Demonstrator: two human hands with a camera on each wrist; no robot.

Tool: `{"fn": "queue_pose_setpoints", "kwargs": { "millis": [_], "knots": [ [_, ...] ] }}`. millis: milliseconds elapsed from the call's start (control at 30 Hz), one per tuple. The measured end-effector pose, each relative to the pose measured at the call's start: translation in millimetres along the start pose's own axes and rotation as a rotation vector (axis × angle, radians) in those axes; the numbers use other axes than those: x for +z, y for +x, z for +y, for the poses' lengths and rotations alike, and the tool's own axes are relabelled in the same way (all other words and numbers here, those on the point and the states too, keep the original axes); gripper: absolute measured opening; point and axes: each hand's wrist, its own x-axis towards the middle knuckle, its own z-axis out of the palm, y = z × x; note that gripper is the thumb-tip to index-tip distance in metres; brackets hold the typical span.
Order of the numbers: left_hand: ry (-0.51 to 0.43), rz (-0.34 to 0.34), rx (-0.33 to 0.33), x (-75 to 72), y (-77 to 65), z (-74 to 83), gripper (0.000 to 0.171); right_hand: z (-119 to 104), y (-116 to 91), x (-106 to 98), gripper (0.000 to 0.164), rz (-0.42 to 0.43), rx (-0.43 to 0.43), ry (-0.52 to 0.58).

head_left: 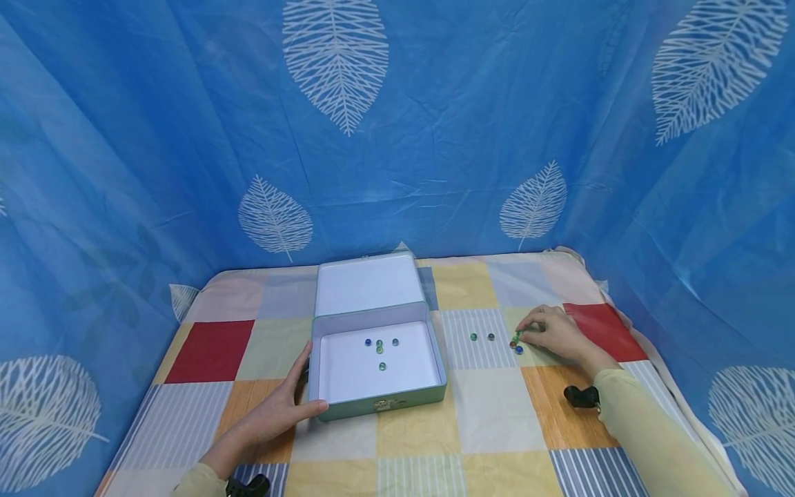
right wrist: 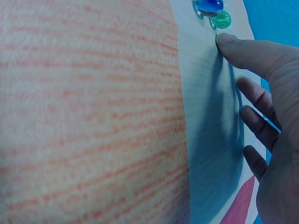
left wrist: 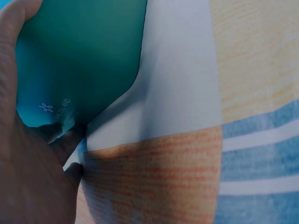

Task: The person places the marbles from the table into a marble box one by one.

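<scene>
A green tin box (head_left: 410, 399) with a white inside stands with its lid (head_left: 370, 283) raised at the back. Several glass marbles lie in it, among them a blue marble (head_left: 368, 342) and a green-tinted marble (head_left: 382, 366). My left hand (head_left: 282, 407) holds the box's left side, thumb at the front corner; in the left wrist view its fingers bend against the green side. To the right of the box, my right hand (head_left: 555, 333) pinches a green marble (right wrist: 222, 19) at the fingertips. Close by lie a blue marble (head_left: 519, 351) and a reddish marble (head_left: 513, 344).
Between box and right hand, a green marble (head_left: 474, 337) and a dark marble (head_left: 491, 337) lie on the patchwork cloth (head_left: 491, 407). Blue leaf-print curtains (head_left: 435, 152) enclose the back and sides. A metal clasp (head_left: 390, 404) sits on the box front.
</scene>
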Motion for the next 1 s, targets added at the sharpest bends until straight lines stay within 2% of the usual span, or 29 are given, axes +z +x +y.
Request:
{"fn": "queue_pose_setpoints", "kwargs": {
  "millis": [333,567,800,1000],
  "knots": [
    [-0.01,-0.003,0.001,0.2,0.1,0.1,0.11,0,2,0,0.006,0.015,0.017,-0.007],
    [-0.011,-0.004,-0.015,1.4,-0.7,0.5,0.11,-5,9,-6,0.016,0.026,0.046,0.012],
    [-0.011,-0.003,-0.007,1.7,-1.0,0.6,0.109,-18,17,-12,0.021,0.053,0.006,0.059],
    [0.01,0.005,-0.028,2.8,-0.9,-0.8,0.11,-35,27,-11,0.021,0.06,-0.017,0.058]
  ]
}}
